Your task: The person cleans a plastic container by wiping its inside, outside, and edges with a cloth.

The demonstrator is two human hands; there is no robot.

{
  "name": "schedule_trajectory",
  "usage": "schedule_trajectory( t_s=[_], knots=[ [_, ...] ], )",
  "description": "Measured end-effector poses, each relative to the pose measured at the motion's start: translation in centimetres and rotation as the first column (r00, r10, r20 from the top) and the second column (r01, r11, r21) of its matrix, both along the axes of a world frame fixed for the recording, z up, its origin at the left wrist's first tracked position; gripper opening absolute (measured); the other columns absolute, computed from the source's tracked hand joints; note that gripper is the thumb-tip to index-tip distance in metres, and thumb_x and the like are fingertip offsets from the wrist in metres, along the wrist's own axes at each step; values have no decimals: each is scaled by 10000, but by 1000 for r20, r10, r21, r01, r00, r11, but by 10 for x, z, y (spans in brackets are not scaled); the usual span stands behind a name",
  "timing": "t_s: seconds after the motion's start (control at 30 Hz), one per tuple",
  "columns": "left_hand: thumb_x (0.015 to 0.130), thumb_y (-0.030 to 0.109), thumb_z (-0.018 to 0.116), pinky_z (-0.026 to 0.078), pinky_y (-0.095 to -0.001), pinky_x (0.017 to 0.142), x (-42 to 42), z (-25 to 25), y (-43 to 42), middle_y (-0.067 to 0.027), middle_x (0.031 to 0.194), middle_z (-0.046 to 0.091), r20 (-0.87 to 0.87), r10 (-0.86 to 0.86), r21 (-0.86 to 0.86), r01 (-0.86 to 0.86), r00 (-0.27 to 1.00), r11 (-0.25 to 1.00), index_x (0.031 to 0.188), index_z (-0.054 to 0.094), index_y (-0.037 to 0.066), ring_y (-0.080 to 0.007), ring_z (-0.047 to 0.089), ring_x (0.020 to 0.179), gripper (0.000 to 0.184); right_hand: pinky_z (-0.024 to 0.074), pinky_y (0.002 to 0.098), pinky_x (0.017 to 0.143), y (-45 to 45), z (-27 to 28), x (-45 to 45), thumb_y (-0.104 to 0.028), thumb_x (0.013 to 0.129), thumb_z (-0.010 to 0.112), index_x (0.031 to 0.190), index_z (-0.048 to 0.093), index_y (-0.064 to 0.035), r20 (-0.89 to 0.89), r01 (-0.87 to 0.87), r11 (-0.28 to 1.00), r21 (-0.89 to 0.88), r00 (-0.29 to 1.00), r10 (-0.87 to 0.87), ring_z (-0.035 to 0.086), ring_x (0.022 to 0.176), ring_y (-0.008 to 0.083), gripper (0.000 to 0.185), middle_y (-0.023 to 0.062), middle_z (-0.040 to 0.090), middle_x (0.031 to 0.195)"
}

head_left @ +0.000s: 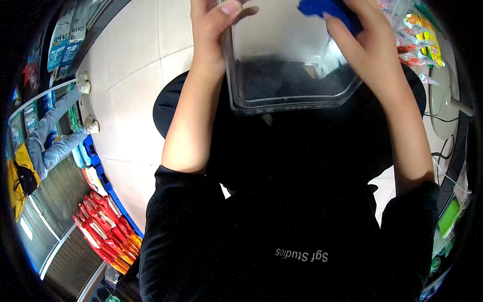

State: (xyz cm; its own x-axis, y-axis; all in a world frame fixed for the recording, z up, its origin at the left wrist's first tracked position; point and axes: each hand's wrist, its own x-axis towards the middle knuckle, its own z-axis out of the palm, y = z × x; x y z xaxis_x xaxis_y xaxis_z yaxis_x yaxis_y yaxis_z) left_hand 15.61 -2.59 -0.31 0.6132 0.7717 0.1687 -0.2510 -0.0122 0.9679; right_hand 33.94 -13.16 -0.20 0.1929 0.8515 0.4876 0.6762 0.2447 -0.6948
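A clear plastic bin point(297, 100) is tipped over my lap, its upper part cut off by the top edge of the view. My left hand point(214, 22) grips its left side wall, thumb over the edge and fingers closed around it. A bright blue cloth point(337, 11) is bunched under my right hand point(370, 48), whose thumb and fingers close on it at the bin's right side. Whether the cloth touches the plastic inside I cannot tell.
On the left, a person point(58, 131) in jeans stands beside shelves. Red packages point(103, 226) line the lower left near a blue edging. Snack bags point(420, 40) hang at the upper right, above a round grey base point(443, 110) and cables point(443, 156). Pale floor tiles point(133, 95) lie between.
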Motion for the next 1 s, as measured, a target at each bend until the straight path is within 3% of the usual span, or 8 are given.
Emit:
schedule_trajectory(
  t_s=[0.03, 0.17, 0.43, 0.47, 0.6, 0.67, 0.7, 1.0],
  knots=[
    [658, 506, 586, 358, -413, 944, -1, 1, -3, -185, 1282, 428, 9, -4, 3, 4, 1000, 1000, 1392, 250, 65, -294, 471, 1124, 920, 457, 351, 767, 11, 13, 1, 25, 707, 576, 1030, 597, -26, 191, -12, 996, 92, 982, -6, 549, 901, 338, 328, 168, 571, 974],
    [679, 480, 596, 364, -415, 941, -4, 0, -14, -187, 1300, 396, -31, 67, -32, -68, 997, 997, 1399, 215, 68, -291, 453, 1140, 913, 449, 383, 804, 44, -6, 2, -51, 718, 585, 1003, 605, -69, 596, 76, 977, 200, 782, -182, 542, 909, 330, 286, 147, 556, 962],
    [645, 460, 687, 372, -404, 944, -6, -16, -28, -174, 1291, 396, -70, 109, -133, -118, 992, 984, 1399, 207, 85, -276, 456, 1125, 969, 362, 436, 998, -17, -44, -10, -112, 684, 627, 934, 625, -66, 773, 126, 957, -262, 620, 130, 561, 1032, 282, 254, 140, 603, 1042],
    [640, 465, 692, 369, -398, 948, -4, -14, -29, -174, 1292, 397, -83, 93, -127, -103, 992, 987, 1397, 207, 79, -274, 456, 1125, 979, 417, 365, 883, -23, -48, -11, -134, 718, 546, 816, 616, -47, 825, 72, 979, -193, 552, 122, 576, 878, 240, 148, 112, 616, 834],
    [619, 495, 685, 368, -403, 961, 3, -7, -36, -186, 1297, 403, -92, 127, -61, -133, 988, 989, 1398, 215, 68, -294, 441, 1162, 1004, 469, 346, 746, -51, -65, -44, -138, 706, 558, 797, 613, -31, 683, 79, 928, -365, 700, 209, 587, 803, 236, 150, 90, 624, 763],
    [652, 569, 628, 412, -474, 910, -1, -15, -39, -276, 1313, 395, -66, 73, 235, -55, 995, 970, 1384, 240, 63, -383, 488, 1138, 971, 488, 357, 658, -53, -62, -52, -134, 721, 556, 763, 596, -34, 592, 124, 883, -452, 782, 193, 601, 717, 247, 116, 90, 626, 736],
    [635, 400, 731, 427, -405, 900, -2, -18, -39, -244, 1176, 469, 72, 51, 193, -64, 996, 979, 1331, 255, -5, -318, 508, 1083, 936, 491, 372, 657, -53, -59, -56, -140, 746, 556, 760, 594, -32, 524, 139, 859, -492, 835, 165, 604, 714, 263, 115, 103, 625, 739],
    [605, 502, 691, 411, -453, 941, -12, -23, -46, -271, 1311, 413, -85, 20, 211, -1, 996, 977, 1366, 227, 40, -379, 489, 1161, 1004, 482, 440, 744, -42, -71, -104, -210, 819, 592, 902, 620, -20, -226, 7, 907, -420, 968, -112, 602, 827, 370, 209, 191, 623, 860]
  ],
)
